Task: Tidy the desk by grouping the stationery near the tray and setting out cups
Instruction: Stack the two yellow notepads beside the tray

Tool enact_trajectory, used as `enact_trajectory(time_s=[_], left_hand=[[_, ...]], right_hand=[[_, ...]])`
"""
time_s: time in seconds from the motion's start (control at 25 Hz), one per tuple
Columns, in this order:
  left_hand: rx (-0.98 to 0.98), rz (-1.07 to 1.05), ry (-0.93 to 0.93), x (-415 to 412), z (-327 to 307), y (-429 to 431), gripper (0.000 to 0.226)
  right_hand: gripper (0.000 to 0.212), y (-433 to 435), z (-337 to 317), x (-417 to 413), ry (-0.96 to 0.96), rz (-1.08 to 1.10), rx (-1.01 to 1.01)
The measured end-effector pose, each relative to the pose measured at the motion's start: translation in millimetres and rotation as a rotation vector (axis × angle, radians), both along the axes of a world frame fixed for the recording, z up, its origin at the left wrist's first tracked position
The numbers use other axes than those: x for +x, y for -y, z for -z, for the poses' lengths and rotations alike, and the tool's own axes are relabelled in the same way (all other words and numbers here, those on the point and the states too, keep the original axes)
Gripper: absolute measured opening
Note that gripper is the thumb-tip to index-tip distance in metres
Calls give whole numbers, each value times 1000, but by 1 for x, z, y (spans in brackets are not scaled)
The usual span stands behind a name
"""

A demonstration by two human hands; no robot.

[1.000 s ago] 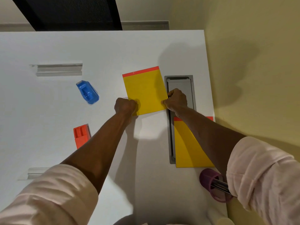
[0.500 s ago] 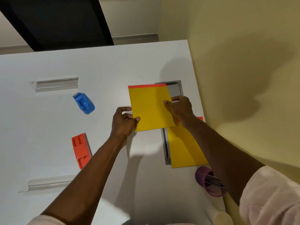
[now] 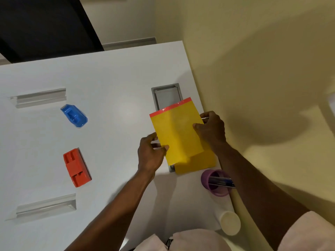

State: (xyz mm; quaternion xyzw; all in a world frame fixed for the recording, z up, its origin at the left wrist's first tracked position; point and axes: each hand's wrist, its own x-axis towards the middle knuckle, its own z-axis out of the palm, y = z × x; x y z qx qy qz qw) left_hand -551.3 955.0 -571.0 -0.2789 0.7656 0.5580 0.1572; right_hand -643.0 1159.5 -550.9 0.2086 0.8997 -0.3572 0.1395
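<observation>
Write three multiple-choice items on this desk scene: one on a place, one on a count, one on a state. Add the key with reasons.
1. Where is the held yellow pad?
A. beside the blue stapler
B. over the second yellow pad and the grey tray
C. inside the purple cup

2. How many yellow pads show?
A. one
B. two
C. four

3. What is the purple cup holding?
A. nothing
B. pens
C. an orange block

Key: B, it overlaps both; B, one lies beneath the held one; B, pens stick out of its mouth.

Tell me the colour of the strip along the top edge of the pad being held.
Red-orange strip, on the yellow pad; head view.
</observation>
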Motion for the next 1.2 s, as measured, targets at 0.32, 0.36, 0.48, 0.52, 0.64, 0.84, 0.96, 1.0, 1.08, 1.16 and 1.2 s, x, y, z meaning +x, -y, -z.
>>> enact_trajectory(time_s=[0.32,0.36,0.48,0.52,0.64,0.84,0.96,1.0,1.08,1.16,1.2], left_hand=[[-21,55,58,16,26,-46,70],[-31,73,66,16,30,-49,71],[-60,119,81,13,39,-55,74],[-58,122,88,12,41,-56,75],[-65,146,105,9,48,-60,78],[-51,153,154,13,57,-68,82],[-69,180,176,15,62,-71,87],[-74,186,181,16,63,-73,89],[-84,190,191,18,64,-75,94],[-94,183,194,19,64,-78,97],[-98,179,194,18,64,-78,98]], right_hand=[[65,-16,30,43,56,75,125],[66,-17,33,47,60,74,144],[68,-18,41,54,88,40,206],[68,-18,44,55,101,25,218],[61,-19,51,58,142,0,228],[53,-24,61,61,178,-48,272],[65,-24,65,66,203,-67,275],[69,-24,66,67,207,-75,280],[72,-24,68,69,215,-93,291],[72,-23,67,67,220,-98,285],[71,-23,67,66,219,-100,279]])
